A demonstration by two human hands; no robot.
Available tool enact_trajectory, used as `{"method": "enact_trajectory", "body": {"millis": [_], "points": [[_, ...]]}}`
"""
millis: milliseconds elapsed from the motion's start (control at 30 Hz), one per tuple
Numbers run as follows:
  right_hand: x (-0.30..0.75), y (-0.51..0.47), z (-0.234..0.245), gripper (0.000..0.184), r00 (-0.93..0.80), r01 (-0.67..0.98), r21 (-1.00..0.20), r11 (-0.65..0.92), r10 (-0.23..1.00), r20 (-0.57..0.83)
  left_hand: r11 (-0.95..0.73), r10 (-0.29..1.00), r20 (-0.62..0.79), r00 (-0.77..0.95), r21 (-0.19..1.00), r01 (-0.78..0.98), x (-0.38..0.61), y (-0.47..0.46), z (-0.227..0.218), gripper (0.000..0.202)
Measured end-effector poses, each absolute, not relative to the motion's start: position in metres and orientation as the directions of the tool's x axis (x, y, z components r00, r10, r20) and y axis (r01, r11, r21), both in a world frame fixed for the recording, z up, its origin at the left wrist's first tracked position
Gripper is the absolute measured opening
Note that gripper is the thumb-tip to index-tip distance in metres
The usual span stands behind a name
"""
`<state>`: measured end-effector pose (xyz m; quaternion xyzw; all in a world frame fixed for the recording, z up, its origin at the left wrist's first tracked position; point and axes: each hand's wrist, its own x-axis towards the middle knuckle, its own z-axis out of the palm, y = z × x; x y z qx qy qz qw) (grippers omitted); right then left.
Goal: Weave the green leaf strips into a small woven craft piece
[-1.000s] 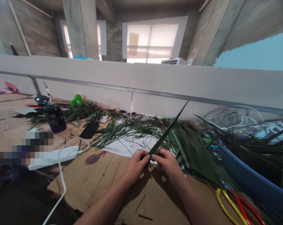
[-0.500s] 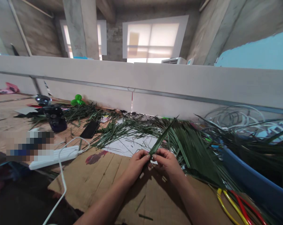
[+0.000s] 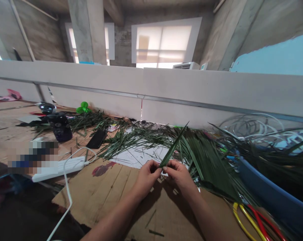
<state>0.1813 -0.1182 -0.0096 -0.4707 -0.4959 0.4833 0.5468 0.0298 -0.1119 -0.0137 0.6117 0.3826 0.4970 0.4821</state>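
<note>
Both hands meet low in the middle of the view, pinching the base of a narrow green palm leaf strip (image 3: 173, 147) between thumbs and fingers. Its pointed tip rises up and to the right. My left hand (image 3: 147, 179) and my right hand (image 3: 179, 175) almost touch, over a sheet of cardboard (image 3: 96, 197) scattered with small green leaf scraps. Just behind my right hand lies a heap of long palm leaves (image 3: 206, 160). A white sheet of paper (image 3: 136, 157) shows behind both hands.
A blue tub (image 3: 272, 187) with leaves stands at right, near white coiled strips (image 3: 249, 125) and yellow and red cords (image 3: 252, 221). At left lie a white power strip (image 3: 58, 169), a phone (image 3: 96, 139), a dark bottle (image 3: 59, 126) and a green toy fan (image 3: 83, 107). A low wall (image 3: 191, 97) runs behind.
The leaf strip's tip has swung down and to the left compared with a second ago. My hands have stayed almost in place, and the view has shifted only slightly.
</note>
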Motion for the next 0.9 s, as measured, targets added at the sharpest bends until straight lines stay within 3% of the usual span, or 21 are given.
{"method": "enact_trajectory", "body": {"millis": [333,633,900], "points": [[0.174,-0.116,-0.016,0.016,0.145,-0.006,-0.997,0.080,0.986,0.078,-0.417,0.901,0.365,0.236,0.879,0.232,0.032,-0.117,-0.020,0.011],[0.171,-0.121,-0.006,0.020,0.213,-0.096,-0.989,0.111,0.973,0.089,-0.292,0.935,0.272,0.226,0.955,0.060,0.034,-0.112,-0.020,0.015],[0.169,-0.123,-0.002,0.020,0.195,-0.114,-0.984,0.137,0.974,0.113,-0.241,0.945,0.231,0.231,0.970,0.015,0.033,-0.113,-0.017,0.022]]}}
